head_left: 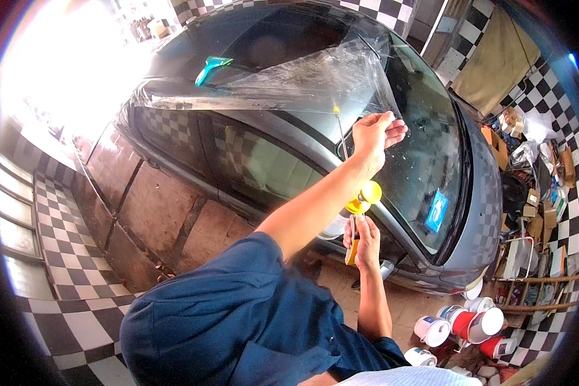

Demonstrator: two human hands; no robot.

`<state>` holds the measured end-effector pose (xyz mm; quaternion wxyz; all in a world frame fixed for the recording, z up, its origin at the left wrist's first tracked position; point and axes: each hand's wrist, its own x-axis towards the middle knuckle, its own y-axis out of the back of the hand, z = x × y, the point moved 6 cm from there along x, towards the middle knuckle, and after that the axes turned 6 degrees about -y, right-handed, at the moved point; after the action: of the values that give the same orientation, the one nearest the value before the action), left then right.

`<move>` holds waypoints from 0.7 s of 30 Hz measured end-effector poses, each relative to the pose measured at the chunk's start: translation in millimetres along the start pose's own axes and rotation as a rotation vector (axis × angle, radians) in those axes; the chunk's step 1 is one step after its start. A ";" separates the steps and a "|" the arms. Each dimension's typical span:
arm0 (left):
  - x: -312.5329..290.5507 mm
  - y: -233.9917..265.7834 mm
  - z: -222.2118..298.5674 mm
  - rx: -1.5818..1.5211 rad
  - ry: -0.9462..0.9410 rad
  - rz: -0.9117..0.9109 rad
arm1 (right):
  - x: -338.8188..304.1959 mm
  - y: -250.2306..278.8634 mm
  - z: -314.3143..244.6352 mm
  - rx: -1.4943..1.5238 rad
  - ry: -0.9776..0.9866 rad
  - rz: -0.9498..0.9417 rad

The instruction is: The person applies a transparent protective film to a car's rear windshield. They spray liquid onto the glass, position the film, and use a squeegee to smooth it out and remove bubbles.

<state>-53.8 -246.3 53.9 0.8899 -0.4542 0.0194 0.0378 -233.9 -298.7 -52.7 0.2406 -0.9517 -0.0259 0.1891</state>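
Note:
My left hand reaches over the roof edge above the windshield, thumb and fingertips closed on the corner of a clear plastic film. That film lies wrinkled across the dark roof of a grey car, its near edge hanging loose. Lower down, my right hand grips the yellow-and-black handle of a sprayer. The sprayer's thin wand rises behind my left forearm and ends in a yellow nozzle over the roof edge. A turquoise squeegee rests on the roof to the left.
A blue card shows at the windshield's lower part. Several paint buckets stand on the floor at the lower right. Boxes and plastic bags clutter the right wall, beside a bamboo ladder. Tiled floor runs along the car's left.

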 end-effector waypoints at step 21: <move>9.9 -16.5 13.1 -0.020 -0.045 -0.028 | 15.8 0.3 -37.2 -0.021 0.032 0.034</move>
<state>-42.6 -244.8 74.2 0.8859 -0.4623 -0.0075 0.0359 -205.4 -313.5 -28.1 0.2276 -0.9574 -0.0079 0.1777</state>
